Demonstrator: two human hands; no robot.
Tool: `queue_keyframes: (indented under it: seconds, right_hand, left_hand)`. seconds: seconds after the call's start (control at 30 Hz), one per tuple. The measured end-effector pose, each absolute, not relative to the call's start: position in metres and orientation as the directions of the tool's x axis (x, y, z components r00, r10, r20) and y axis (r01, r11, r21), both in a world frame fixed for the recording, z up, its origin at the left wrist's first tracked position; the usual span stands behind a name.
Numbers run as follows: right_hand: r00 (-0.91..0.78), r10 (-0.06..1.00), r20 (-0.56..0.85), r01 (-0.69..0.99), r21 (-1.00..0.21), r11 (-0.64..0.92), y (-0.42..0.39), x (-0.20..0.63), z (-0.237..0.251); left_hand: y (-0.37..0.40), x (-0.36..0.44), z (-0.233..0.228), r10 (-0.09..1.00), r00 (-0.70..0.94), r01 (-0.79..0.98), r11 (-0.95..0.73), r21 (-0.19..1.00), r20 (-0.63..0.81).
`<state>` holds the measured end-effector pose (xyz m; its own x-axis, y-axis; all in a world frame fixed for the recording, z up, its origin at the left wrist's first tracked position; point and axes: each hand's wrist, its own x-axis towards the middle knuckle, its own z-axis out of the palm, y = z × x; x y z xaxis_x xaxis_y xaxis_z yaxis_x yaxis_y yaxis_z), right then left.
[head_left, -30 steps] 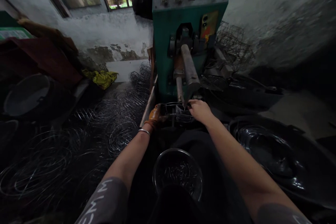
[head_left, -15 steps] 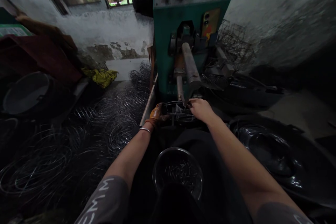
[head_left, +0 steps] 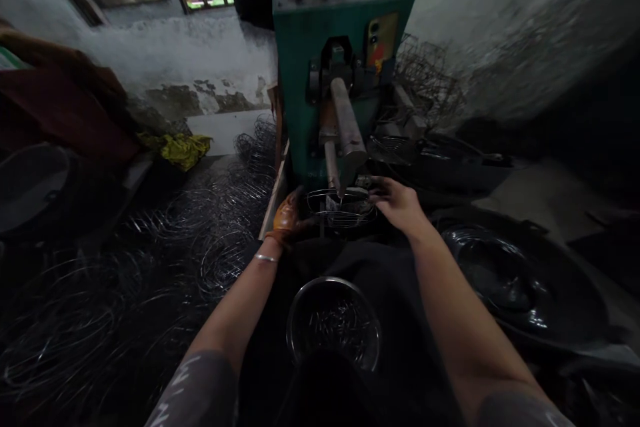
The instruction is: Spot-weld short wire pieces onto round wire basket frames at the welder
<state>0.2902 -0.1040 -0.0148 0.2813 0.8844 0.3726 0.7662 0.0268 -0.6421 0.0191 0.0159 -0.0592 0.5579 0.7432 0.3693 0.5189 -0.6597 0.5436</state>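
Observation:
A round wire frame point(head_left: 345, 221), made of thin bright rings and cross wires, lies level below the rod-shaped electrode tips of a green machine point(head_left: 295, 47). My left hand point(head_left: 287, 215), in an orange-brown glove, grips its left side, thumb and fingers apart around the wire. At the right edge of the frame, my bare right hand point(head_left: 400, 203) has its darkened fingers bent around the rim; their tips are partly lost in shadow. The thick metal arm point(head_left: 350, 123) of the machine reaches out above the frame. A steel bowl point(head_left: 295, 340) of short metal pins sits at my lap.
Tangled wire rings point(head_left: 220, 253) cover the floor on the left. A wide dark pan point(head_left: 565, 307) with shiny coiled wire stands on the right. A phone point(head_left: 383, 37) rests against the machine's front, and a yellow cloth point(head_left: 185, 150) lies by the wall.
My right hand has moved outward to the right, from beside the electrode tip to the frame's right edge. My left hand stays at the left side. The view has shifted slightly right.

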Motion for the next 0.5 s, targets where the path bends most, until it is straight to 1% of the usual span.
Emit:
queue_keyframes:
  seconds: [0.03, 0.07, 0.13, 0.2, 0.27, 0.4, 0.5]
  right_hand:
    - [0.358, 0.864, 0.355, 0.717, -0.697, -0.010, -0.110, 0.300, -0.024]
    - [0.412, 0.851, 0.324, 0.689, -0.722, -0.059, -0.114, 0.308, -0.033]
    - [0.449, 0.851, 0.271, 0.696, -0.704, -0.143, -0.118, 0.316, -0.048]
    - [0.432, 0.864, 0.260, 0.726, -0.668, -0.162, -0.116, 0.315, -0.055]
    - [0.421, 0.873, 0.245, 0.736, -0.656, -0.170, -0.109, 0.310, -0.055]
    - [0.424, 0.893, 0.152, 0.724, -0.649, -0.233, -0.102, 0.306, -0.042]
    - [0.407, 0.900, 0.159, 0.735, -0.642, -0.219, -0.105, 0.307, -0.033]
  left_hand:
    - [0.011, 0.019, -0.055, 0.706, 0.565, 0.509, -0.706, 0.493, 0.428]
    - [0.007, 0.021, -0.051, 0.671, 0.571, 0.508, -0.741, 0.439, 0.472]
    - [0.000, 0.028, -0.043, 0.628, 0.588, 0.526, -0.776, 0.348, 0.510]
    - [-0.003, 0.039, -0.037, 0.613, 0.615, 0.553, -0.784, 0.283, 0.496]
    - [-0.003, 0.051, -0.031, 0.623, 0.640, 0.588, -0.774, 0.235, 0.450]
    - [0.002, 0.063, -0.023, 0.694, 0.636, 0.671, -0.713, 0.202, 0.338]
    - [0.006, 0.060, -0.025, 0.724, 0.625, 0.679, -0.688, 0.254, 0.292]
